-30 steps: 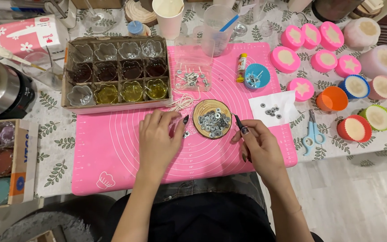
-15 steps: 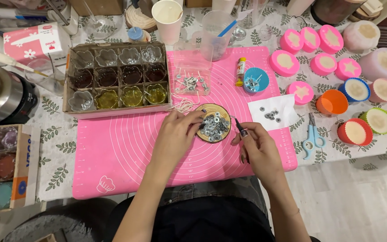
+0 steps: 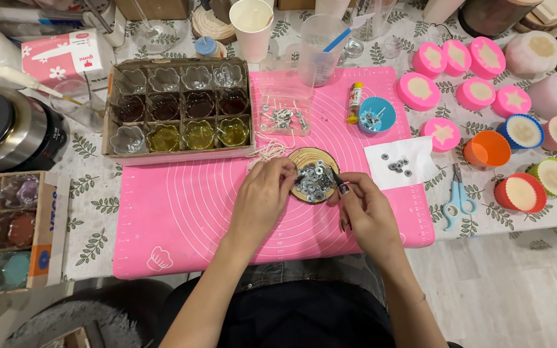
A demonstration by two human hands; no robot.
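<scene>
L hand (image 3: 264,193) fingers pinched at wood disc (image 3: 314,175) rim, frame ctr, held item too small to tell | R hand (image 3: 363,209) closed on thin dark tool (image 3: 334,176) | disc w/ metal tabs on pink mat (image 3: 182,219)

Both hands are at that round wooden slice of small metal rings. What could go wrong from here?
1. The wooden slice is heaped with tiny metal rings; a nudge from the left hand could scatter them over the pink mat.
2. The right hand holds a thin dark tool near the left hand's fingers; it might poke them.
</scene>
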